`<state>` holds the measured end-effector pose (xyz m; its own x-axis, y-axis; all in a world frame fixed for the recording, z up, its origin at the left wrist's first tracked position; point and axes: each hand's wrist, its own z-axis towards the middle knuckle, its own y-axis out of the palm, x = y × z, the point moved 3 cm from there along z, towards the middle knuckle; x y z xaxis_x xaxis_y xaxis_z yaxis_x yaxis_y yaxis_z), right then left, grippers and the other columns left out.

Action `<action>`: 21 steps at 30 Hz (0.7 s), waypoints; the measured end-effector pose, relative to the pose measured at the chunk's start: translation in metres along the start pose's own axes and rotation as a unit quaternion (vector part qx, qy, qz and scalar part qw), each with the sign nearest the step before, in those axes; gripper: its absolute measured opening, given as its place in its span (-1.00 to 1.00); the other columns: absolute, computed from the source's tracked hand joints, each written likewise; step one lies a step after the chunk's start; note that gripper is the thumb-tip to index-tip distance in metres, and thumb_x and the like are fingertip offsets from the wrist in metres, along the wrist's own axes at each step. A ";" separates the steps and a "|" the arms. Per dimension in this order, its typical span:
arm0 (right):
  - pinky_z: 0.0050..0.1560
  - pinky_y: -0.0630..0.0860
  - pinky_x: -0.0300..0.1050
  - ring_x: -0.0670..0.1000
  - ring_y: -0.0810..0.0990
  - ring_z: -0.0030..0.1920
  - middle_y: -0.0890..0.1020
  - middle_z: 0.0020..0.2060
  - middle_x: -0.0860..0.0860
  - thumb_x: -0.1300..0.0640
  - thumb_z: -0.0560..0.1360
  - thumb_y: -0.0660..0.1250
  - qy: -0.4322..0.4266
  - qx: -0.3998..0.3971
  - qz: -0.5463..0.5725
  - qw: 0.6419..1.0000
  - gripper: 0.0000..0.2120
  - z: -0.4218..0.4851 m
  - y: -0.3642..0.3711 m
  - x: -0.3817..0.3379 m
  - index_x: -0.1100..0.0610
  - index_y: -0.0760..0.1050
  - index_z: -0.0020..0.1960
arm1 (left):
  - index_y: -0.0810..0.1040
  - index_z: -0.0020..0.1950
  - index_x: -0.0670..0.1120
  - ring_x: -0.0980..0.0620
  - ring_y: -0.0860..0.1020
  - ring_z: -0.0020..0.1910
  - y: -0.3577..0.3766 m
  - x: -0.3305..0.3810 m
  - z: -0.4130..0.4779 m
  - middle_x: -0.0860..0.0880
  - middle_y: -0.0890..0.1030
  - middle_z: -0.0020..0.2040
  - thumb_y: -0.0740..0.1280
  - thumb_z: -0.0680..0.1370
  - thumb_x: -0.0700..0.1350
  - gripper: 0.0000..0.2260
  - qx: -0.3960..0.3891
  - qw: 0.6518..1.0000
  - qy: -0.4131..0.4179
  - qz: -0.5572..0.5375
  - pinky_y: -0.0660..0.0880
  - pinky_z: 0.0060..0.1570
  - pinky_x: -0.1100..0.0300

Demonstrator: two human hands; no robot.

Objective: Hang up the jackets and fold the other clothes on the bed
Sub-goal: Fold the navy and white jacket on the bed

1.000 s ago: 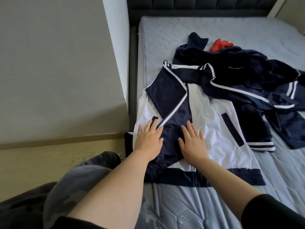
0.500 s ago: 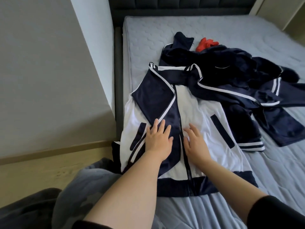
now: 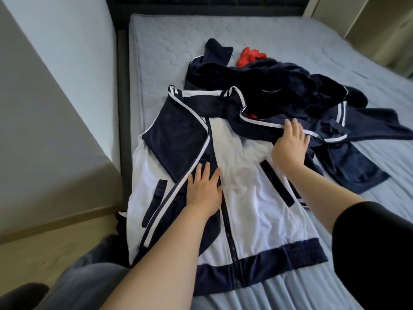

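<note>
A white and navy zip jacket (image 3: 250, 198) lies flat on the bed's grey mattress (image 3: 169, 52), front up, its left sleeve folded across the chest. My left hand (image 3: 204, 189) presses flat on that folded sleeve beside the zip. My right hand (image 3: 290, 146) rests with straight fingers on the jacket's right shoulder, touching the navy sleeve with white piping. Behind it lies a heap of dark navy clothes (image 3: 290, 90), and a red garment (image 3: 250, 55) shows beyond the heap.
A grey wall (image 3: 44, 108) and a dark bed frame (image 3: 121, 108) run along the left. Wooden floor (image 3: 55, 249) shows at lower left, with my grey-clad knee (image 3: 85, 285) against the bed edge. Bare mattress stretches to the right and back.
My right hand has moved from beside the zip up and right to the jacket's right shoulder. My left hand has stayed on the folded sleeve. The view has shifted right.
</note>
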<state>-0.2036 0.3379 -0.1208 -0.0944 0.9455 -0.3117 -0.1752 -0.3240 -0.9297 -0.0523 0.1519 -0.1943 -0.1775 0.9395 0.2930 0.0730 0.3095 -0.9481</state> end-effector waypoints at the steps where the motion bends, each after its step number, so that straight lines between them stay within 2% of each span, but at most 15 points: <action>1: 0.49 -0.16 0.20 0.08 -0.07 0.54 0.05 0.54 0.08 0.27 0.52 0.16 0.016 -0.034 -0.035 0.999 -0.39 0.011 -0.001 0.004 0.15 0.06 0.53 | 0.00 0.56 0.05 -0.11 -0.15 0.54 0.000 0.000 0.002 -0.07 -0.07 0.58 0.05 0.64 0.04 -0.50 -0.005 1.000 0.000 -0.011 -0.12 0.46 -0.12; 2: 0.47 -0.17 0.24 0.09 -0.04 0.53 0.11 0.52 0.10 0.26 0.49 0.20 0.026 -0.065 -0.069 0.995 -0.39 0.020 -0.002 0.007 0.15 0.13 0.51 | 0.00 0.56 0.05 -0.10 -0.15 0.54 -0.001 -0.001 0.003 -0.07 -0.07 0.58 0.05 0.64 0.04 -0.50 -0.011 1.000 0.001 -0.020 -0.12 0.46 -0.12; 4: 0.45 -0.14 0.30 0.16 0.21 0.43 0.40 0.33 0.17 0.27 0.44 0.24 0.021 -0.081 -0.104 0.991 -0.57 0.031 -0.010 0.009 0.17 0.35 0.31 | 0.00 0.56 0.05 -0.10 -0.15 0.54 -0.003 -0.002 0.004 -0.07 -0.08 0.58 0.07 0.64 0.02 -0.50 -0.024 0.999 0.001 -0.032 -0.12 0.47 -0.11; 6: 0.42 0.10 0.25 0.23 0.46 0.13 0.57 0.00 0.19 0.31 0.42 0.23 -0.006 -0.031 -0.095 0.995 -0.76 0.035 -0.025 0.003 0.18 0.39 0.07 | 0.04 0.56 0.05 -0.08 -0.15 0.55 -0.006 -0.004 0.004 -0.06 -0.07 0.58 0.10 0.64 -0.01 -0.50 -0.033 0.998 0.000 -0.055 -0.11 0.48 -0.07; 8: 0.03 0.41 0.09 0.27 0.53 -0.08 0.59 -0.15 0.23 0.32 0.42 0.22 -0.029 0.015 -0.073 0.997 -0.83 0.032 -0.045 -0.010 0.20 0.35 0.00 | 0.14 0.54 0.04 -0.04 -0.11 0.55 -0.010 -0.005 0.003 -0.06 -0.01 0.58 0.12 0.63 -0.08 -0.53 -0.030 0.993 -0.008 -0.116 -0.05 0.50 -0.02; 9: -0.14 0.39 0.02 0.29 0.54 -0.12 0.59 -0.17 0.24 0.31 0.43 0.23 -0.044 0.035 -0.083 0.995 -0.85 0.028 -0.055 -0.020 0.20 0.34 -0.01 | 0.21 0.52 0.02 -0.02 -0.06 0.55 -0.012 -0.004 0.002 -0.05 0.04 0.57 0.13 0.62 -0.11 -0.56 -0.018 0.987 -0.011 -0.157 -0.01 0.50 0.02; 11: -0.23 0.34 -0.04 0.28 0.57 -0.11 0.59 -0.15 0.21 0.21 0.46 0.28 -0.085 0.018 -0.109 0.990 -0.85 0.014 -0.070 -0.047 0.19 0.34 -0.03 | 0.39 0.43 -0.02 -0.01 0.10 0.52 -0.017 -0.005 -0.002 -0.05 0.21 0.53 0.15 0.60 -0.18 -0.62 0.023 0.971 -0.027 -0.236 0.11 0.46 0.11; 12: -0.24 0.36 -0.06 0.23 0.57 -0.10 0.57 -0.16 0.15 0.11 0.48 0.33 -0.107 -0.052 -0.086 0.989 -0.79 0.003 -0.070 -0.061 0.21 0.37 -0.03 | 0.46 0.37 -0.04 0.00 0.23 0.46 -0.022 -0.007 -0.004 -0.05 0.32 0.47 0.17 0.59 -0.20 -0.65 0.047 0.959 -0.047 -0.275 0.19 0.40 0.17; 13: -0.25 0.39 -0.06 0.17 0.56 -0.12 0.55 -0.19 0.09 -0.01 0.48 0.36 -0.122 -0.157 -0.025 0.980 -0.69 -0.011 -0.066 -0.073 0.23 0.42 -0.03 | 0.53 0.31 -0.06 0.02 0.37 0.37 -0.026 -0.011 -0.005 -0.05 0.43 0.39 0.19 0.58 -0.22 -0.68 0.071 0.943 -0.078 -0.315 0.28 0.32 0.23; 15: -0.21 0.53 -0.10 0.02 0.57 -0.22 0.56 -0.25 0.02 -0.13 0.48 0.35 -0.099 -0.371 0.145 0.912 -0.64 -0.045 -0.053 -0.089 0.20 0.52 -0.05 | 0.58 0.22 -0.09 0.01 0.54 0.14 -0.034 -0.020 -0.007 -0.07 0.59 0.20 0.19 0.57 -0.24 -0.71 0.101 0.893 -0.156 -0.409 0.41 0.16 0.23; 16: -0.13 0.58 -0.11 -0.02 0.60 -0.20 0.61 -0.22 0.02 -0.09 0.50 0.33 -0.096 -0.400 0.188 0.892 -0.72 -0.057 -0.047 -0.091 0.15 0.54 -0.06 | 0.58 0.20 -0.13 -0.02 0.56 0.08 -0.037 -0.023 -0.006 -0.10 0.61 0.14 0.18 0.57 -0.25 -0.72 0.100 0.853 -0.190 -0.475 0.45 0.14 0.17; 18: 0.01 0.54 -0.14 0.03 0.63 -0.05 0.65 -0.08 0.06 0.08 0.55 0.26 -0.125 -0.311 0.157 0.929 -0.85 -0.061 -0.039 -0.082 0.14 0.55 -0.01 | 0.53 0.21 -0.19 -0.08 0.60 -0.03 -0.041 -0.023 -0.006 -0.17 0.61 0.08 0.15 0.60 -0.24 -0.75 0.057 0.747 -0.236 -0.619 0.54 0.00 0.09; 19: 0.03 0.48 -0.16 0.08 0.60 0.04 0.64 0.00 0.07 0.17 0.56 0.21 -0.130 -0.250 0.113 0.953 -0.81 -0.059 -0.036 -0.074 0.17 0.56 0.06 | 0.50 0.21 -0.18 -0.06 0.60 -0.12 -0.044 -0.019 -0.008 -0.17 0.59 0.04 0.15 0.62 -0.21 -0.77 0.026 0.704 -0.251 -0.664 0.55 -0.12 0.13; 20: 0.04 0.44 -0.17 0.11 0.56 0.11 0.61 0.08 0.07 0.22 0.54 0.16 -0.117 -0.217 0.067 0.967 -0.74 -0.059 -0.033 -0.064 0.17 0.55 0.15 | 0.48 0.22 -0.16 -0.04 0.60 -0.17 -0.045 -0.015 -0.011 -0.16 0.59 0.01 0.16 0.63 -0.18 -0.79 -0.008 0.689 -0.258 -0.677 0.55 -0.21 0.18; 21: 0.06 0.43 -0.14 0.13 0.52 0.15 0.58 0.13 0.07 0.25 0.52 0.13 -0.101 -0.211 0.021 0.972 -0.68 -0.061 -0.028 -0.054 0.14 0.52 0.20 | 0.46 0.23 -0.13 -0.02 0.61 -0.19 -0.045 -0.011 -0.014 -0.13 0.58 -0.01 0.16 0.63 -0.15 -0.79 -0.038 0.696 -0.260 -0.669 0.54 -0.24 0.20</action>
<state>-0.1341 0.2983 -0.0900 -0.2916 0.8919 -0.3456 0.2473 -0.2788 -0.9280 -0.0402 0.1296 -0.1530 -0.4658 -0.3702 0.8037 -0.4499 0.8812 0.1451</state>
